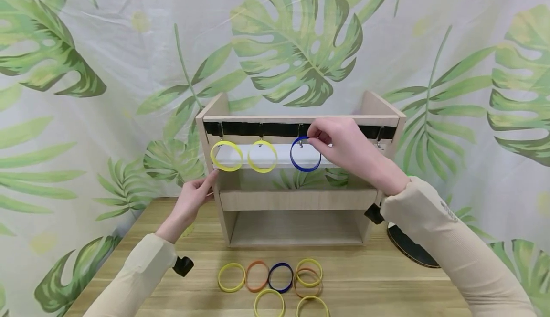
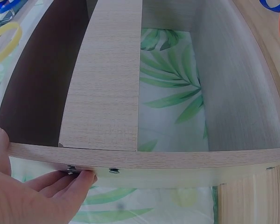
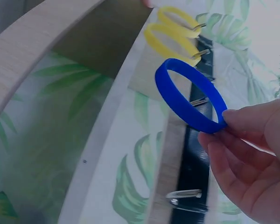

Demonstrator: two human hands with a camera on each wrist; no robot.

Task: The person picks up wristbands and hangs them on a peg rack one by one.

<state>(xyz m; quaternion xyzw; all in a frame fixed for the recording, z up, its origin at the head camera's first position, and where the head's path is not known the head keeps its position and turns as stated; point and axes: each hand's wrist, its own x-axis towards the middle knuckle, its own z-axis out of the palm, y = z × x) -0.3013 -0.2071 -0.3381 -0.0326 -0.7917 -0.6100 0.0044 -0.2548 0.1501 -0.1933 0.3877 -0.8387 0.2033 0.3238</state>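
Note:
My right hand (image 1: 343, 140) pinches the edge of a blue silicone wristband (image 3: 177, 100) between thumb and fingers. The band encircles a metal hook on the black strip (image 1: 279, 129) along the front of a wooden rack (image 1: 296, 200). Two yellow wristbands hang from hooks further left: one (image 1: 228, 169) near the rack's left end, another (image 1: 262, 170) beside it. A bare hook (image 3: 184, 193) shows right of the blue band. Down at the rack's left side panel (image 2: 177, 159), my left hand (image 2: 42, 191) grips its edge, thumb at the front and fingers along the outer face.
On the wooden table (image 1: 365, 288) before the rack lie several more wristbands, including a yellow one (image 1: 232, 290), an orange one (image 1: 257, 262) and a blue one (image 1: 281, 264); some overlap. A dark round-edged object (image 1: 410, 248) stands right of the rack, partly behind my right sleeve.

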